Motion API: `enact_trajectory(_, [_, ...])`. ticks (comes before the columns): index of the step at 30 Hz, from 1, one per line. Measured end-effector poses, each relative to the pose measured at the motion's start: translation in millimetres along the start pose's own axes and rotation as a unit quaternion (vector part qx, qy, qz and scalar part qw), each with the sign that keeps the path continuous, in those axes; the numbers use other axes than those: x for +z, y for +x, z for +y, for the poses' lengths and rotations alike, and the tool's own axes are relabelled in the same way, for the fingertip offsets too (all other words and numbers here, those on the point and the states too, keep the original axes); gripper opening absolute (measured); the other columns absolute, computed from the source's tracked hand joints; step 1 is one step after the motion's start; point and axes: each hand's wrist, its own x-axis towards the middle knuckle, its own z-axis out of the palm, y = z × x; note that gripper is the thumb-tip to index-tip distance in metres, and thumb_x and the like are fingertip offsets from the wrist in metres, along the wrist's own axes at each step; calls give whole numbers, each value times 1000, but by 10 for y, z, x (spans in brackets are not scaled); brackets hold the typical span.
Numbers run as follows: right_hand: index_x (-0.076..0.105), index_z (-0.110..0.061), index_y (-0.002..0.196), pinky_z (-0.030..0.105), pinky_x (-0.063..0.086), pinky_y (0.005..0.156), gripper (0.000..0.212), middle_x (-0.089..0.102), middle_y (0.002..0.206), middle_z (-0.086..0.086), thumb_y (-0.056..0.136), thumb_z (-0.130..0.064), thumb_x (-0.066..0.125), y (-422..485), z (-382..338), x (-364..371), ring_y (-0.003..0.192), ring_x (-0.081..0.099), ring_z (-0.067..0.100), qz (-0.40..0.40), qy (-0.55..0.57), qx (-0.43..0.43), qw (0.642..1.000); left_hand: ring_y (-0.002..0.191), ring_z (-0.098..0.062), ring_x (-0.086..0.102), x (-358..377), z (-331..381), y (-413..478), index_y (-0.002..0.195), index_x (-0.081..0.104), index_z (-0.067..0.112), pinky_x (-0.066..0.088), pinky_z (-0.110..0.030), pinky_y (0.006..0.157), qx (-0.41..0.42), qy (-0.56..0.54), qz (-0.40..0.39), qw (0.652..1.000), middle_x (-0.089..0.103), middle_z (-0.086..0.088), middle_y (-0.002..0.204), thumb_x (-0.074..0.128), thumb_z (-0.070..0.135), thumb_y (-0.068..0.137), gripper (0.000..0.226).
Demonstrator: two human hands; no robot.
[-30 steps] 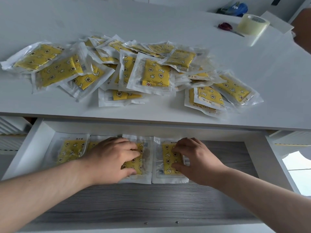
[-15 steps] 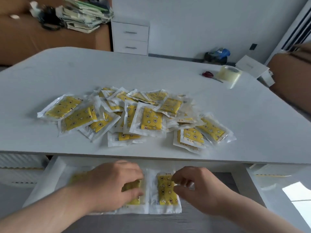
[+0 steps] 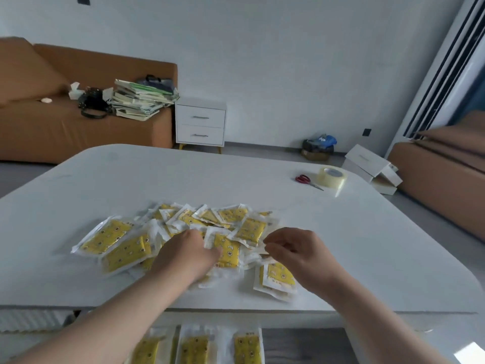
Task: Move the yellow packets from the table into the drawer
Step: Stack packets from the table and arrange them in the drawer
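Head view: yellow packets [image 3: 115, 237] lie heaped on the white bench [image 3: 236, 174], toward its near side. The left hand [image 3: 187, 254] rests on the heap's middle with its fingers hidden, so I cannot tell its grip. The right hand [image 3: 296, 252] pinches a clear packet rim [image 3: 260, 247] at the heap's right. Three stowed packets [image 3: 195, 349] lie side by side in the open drawer [image 3: 301, 345], nearest.
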Motion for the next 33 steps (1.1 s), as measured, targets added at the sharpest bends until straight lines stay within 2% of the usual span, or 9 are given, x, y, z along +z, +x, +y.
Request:
enact_trajectory(4, [73, -22, 86, 11, 48, 57, 12, 73, 81, -4, 87, -15, 63, 340, 47, 105, 72, 66, 2, 32, 12, 2, 999, 92, -25, 60, 202, 132, 237, 108, 58, 11, 37, -29, 63, -14, 76, 27, 997, 60, -3, 96, 48, 61, 84, 56])
enact_trajectory(10, [72, -24, 81, 9, 48, 56, 13, 72, 78, -4, 86, -17, 63, 531, 272, 226, 71, 66, 4, 49, 6, 5, 999, 103, -27, 57, 376, 186, 314, 114, 50, 8, 40, -30, 71, -23, 120, 16, 992, 54, -10, 115, 64, 69, 69, 77])
enact_trajectory(14, [72, -26, 77, 11, 47, 59, 15, 71, 74, -8, 85, -18, 63, 571, 365, 217, 67, 63, -1, 63, 11, 18, 998, 102, -26, 58, 314, 232, 374, 121, 43, 5, 39, -27, 66, -58, 61, -24, 996, 56, -9, 116, 74, 57, 69, 80])
enact_trajectory(17, [72, -23, 77, 14, 47, 61, 13, 70, 71, -8, 85, -18, 63, 585, 390, 171, 62, 60, -3, 76, 15, 22, 997, 87, -23, 58, 249, 223, 427, 117, 45, 8, 37, -27, 54, -78, 28, -34, 996, 55, -3, 95, 77, 50, 69, 72])
enact_trajectory(21, [71, -28, 79, 9, 47, 62, 13, 72, 76, -9, 86, -18, 66, 561, 431, 81, 68, 63, -4, 71, 13, 21, 997, 91, -23, 58, 197, 135, 530, 107, 52, 11, 48, -30, 73, -94, -52, -56, 993, 57, -1, 94, 84, 40, 65, 61])
enact_trajectory(24, [71, -28, 85, 9, 49, 66, 10, 73, 81, -11, 86, -19, 68, 546, 489, -24, 76, 66, -4, 75, 4, 20, 997, 80, -20, 55, 124, 16, 628, 90, 56, 10, 40, -28, 62, -86, -118, -66, 987, 56, -2, 86, 88, 30, 63, 46])
enact_trajectory(26, [71, -28, 88, 12, 50, 68, 10, 73, 81, -11, 85, -19, 69, 534, 531, -75, 76, 66, -3, 78, 4, 20, 997, 76, -15, 56, 16, -85, 697, 81, 55, 15, 43, -26, 69, -89, -172, -82, 978, 58, 0, 84, 90, 23, 61, 41])
enact_trajectory(29, [73, -26, 91, 16, 53, 73, 11, 73, 83, -9, 84, -19, 69, 525, 583, -101, 78, 67, 1, 76, -8, 19, 997, 89, -26, 69, -155, -182, 770, 105, 65, 4, 51, -39, 93, -102, -272, -123, 949, 73, -12, 94, 88, 9, 61, 50])
enact_trajectory(33, [74, -23, 95, 21, 56, 77, 12, 73, 85, -8, 85, -19, 69, 537, 643, -123, 80, 68, 3, 80, -5, 20, 997, 90, -35, 69, -163, -78, 752, 110, 61, -5, 54, -45, 85, -120, -348, -160, 916, 72, -24, 94, 71, -11, 74, 38])
